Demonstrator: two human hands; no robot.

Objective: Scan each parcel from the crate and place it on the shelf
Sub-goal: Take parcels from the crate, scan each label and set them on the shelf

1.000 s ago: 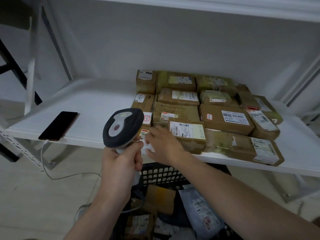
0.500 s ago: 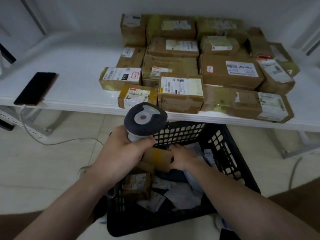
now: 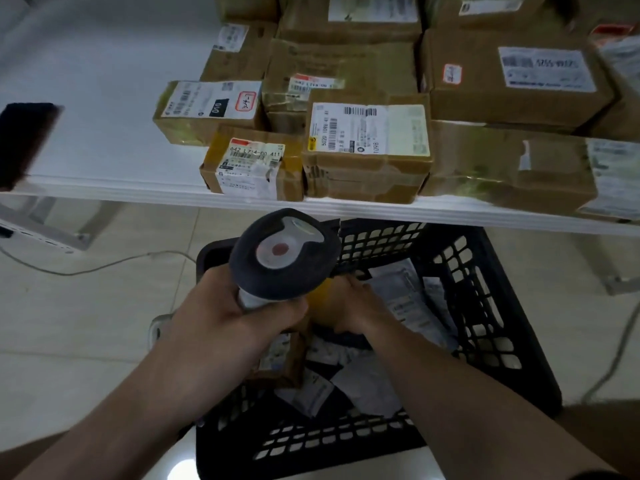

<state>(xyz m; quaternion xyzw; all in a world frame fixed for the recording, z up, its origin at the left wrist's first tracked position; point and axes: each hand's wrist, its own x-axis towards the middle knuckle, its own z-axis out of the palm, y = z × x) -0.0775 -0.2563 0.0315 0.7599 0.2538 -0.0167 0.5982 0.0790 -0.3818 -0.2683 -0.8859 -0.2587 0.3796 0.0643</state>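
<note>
Parcel: the brown parcel (image 3: 320,308) lies inside the crate (image 3: 485,306), toward its far-left corner. It is mostly covered, so its long axis cannot be told.
Right hand: the right hand (image 3: 356,306) is on the parcel, fingers curled over its top, with the tips hidden behind the scanner head.
Left hand: the left hand (image 3: 235,320) is wrapped round the handle of the scanner (image 3: 284,252), just left of the parcel.
Relation: the scanner head hangs over the parcel's left end — the parcel likely has to come up, label turned to it, for a read.
Shelf: the front edge of the shelf (image 3: 104,150) runs just beyond the crate, with bare surface left of the shelved boxes (image 3: 367,140).
Phone: a dark phone (image 3: 24,140) lies at the shelf's left end — well apart.
</note>
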